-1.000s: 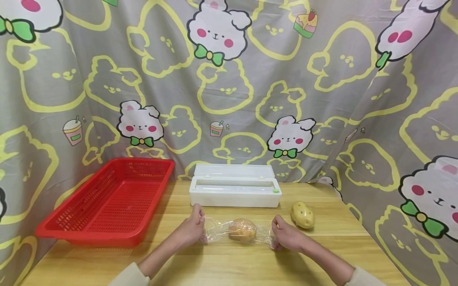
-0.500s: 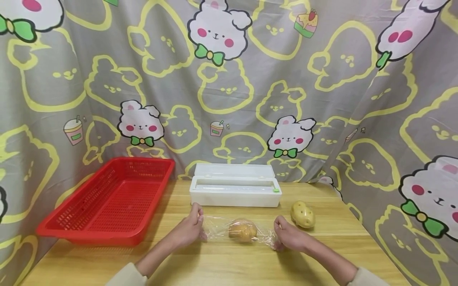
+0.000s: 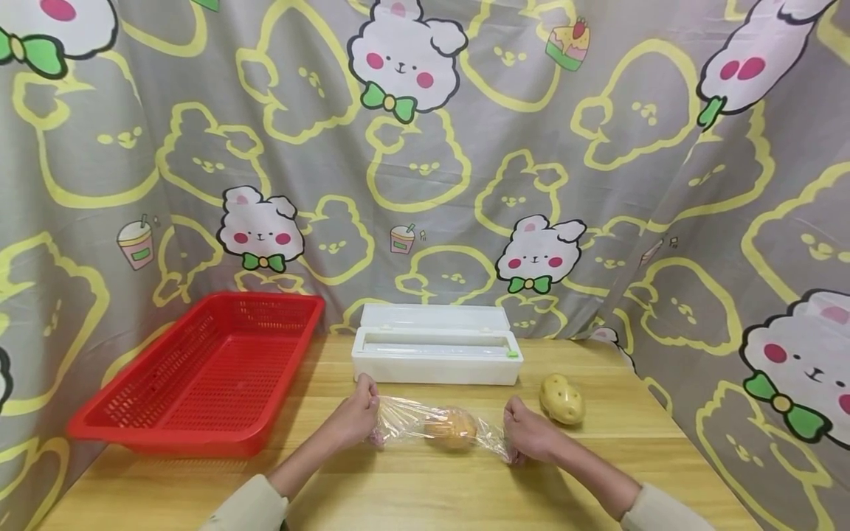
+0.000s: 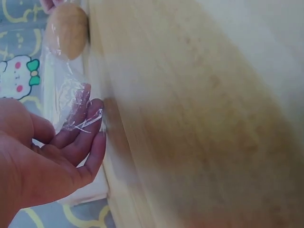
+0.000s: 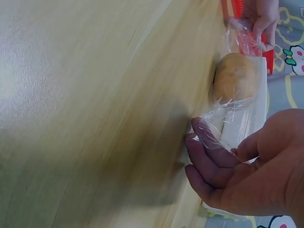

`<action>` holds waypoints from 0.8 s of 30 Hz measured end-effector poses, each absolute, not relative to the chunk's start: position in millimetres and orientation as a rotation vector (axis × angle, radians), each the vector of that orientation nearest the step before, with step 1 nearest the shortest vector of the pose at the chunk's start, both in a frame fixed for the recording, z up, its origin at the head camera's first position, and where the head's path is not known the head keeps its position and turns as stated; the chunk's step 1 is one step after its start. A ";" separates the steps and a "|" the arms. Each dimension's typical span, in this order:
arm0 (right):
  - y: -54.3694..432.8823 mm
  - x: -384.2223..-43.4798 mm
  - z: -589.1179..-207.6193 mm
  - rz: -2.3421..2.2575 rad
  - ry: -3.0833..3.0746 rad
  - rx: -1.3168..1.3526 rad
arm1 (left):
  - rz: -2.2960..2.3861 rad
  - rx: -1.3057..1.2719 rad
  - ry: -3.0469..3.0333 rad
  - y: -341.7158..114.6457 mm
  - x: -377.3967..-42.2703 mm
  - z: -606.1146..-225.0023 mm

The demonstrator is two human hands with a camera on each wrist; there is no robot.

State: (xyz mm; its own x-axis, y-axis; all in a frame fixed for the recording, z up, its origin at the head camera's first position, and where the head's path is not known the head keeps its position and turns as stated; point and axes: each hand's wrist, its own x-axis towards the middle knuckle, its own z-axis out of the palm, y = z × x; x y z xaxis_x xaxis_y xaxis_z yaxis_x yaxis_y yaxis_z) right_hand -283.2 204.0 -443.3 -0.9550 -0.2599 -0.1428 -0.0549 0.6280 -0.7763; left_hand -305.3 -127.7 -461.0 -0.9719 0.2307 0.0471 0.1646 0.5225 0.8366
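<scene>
A brownish potato [image 3: 453,429] lies inside a length of clear cling film [image 3: 401,420] at the front middle of the table. My left hand [image 3: 355,417] pinches the film's left end between thumb and index finger. At the other end, my right hand [image 3: 533,434] pinches the gathered film in the same way. The film spans taut and creased between both hands, over the potato. In the left wrist view, film strands trail across the fingers [image 4: 81,142]. From the right wrist, the potato [image 5: 236,77] shows through the film, with the left hand beyond it.
Behind the hands stands a white cling film box [image 3: 434,370], its lid raised and a roll inside. A second, yellowish potato [image 3: 561,399] with a shiny surface sits right of it. A red plastic basket [image 3: 192,442] occupies the left side, and a patterned curtain [image 3: 425,169] surrounds the wooden table.
The film's left part has spread into a wider, creased sheet. Half a second ago my right hand was slightly farther right; it has come back inward a little. The potato stays nearly in place.
</scene>
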 end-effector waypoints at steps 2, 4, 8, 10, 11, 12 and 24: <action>202.9 -284.8 -446.6 -1.216 2.631 -0.252 | 1.453 0.335 2.682 -126.4 -308.6 -463.4; 201.4 -286.7 -450.4 -1.178 2.674 -0.244 | 1.432 0.336 2.695 -125.6 -311.1 -465.5; 197.1 -288.7 -456.6 -1.066 2.758 -0.247 | 1.411 0.328 2.688 -123.0 -314.3 -468.0; 194.6 -288.5 -457.8 -1.007 2.793 -0.267 | 1.365 0.327 2.712 -122.1 -315.1 -468.4; 193.3 -288.0 -457.9 -0.983 2.803 -0.277 | 1.339 0.333 2.728 -121.7 -315.2 -468.3; 192.2 -287.6 -457.8 -0.953 2.820 -0.287 | 1.323 0.347 2.737 -121.6 -315.2 -468.0; 187.6 -287.7 -458.6 -0.745 2.942 -0.321 | 1.133 0.421 2.811 -123.0 -315.0 -467.0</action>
State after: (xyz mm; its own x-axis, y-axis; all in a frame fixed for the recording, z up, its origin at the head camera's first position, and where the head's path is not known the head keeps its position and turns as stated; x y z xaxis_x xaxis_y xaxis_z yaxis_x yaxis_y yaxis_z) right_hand -287.7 187.6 -458.6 -0.9738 -0.2245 -0.0350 -0.1808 0.8588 -0.4794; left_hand -315.0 -123.0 -467.0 -0.9588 0.2829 0.0262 0.2220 0.6885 0.6904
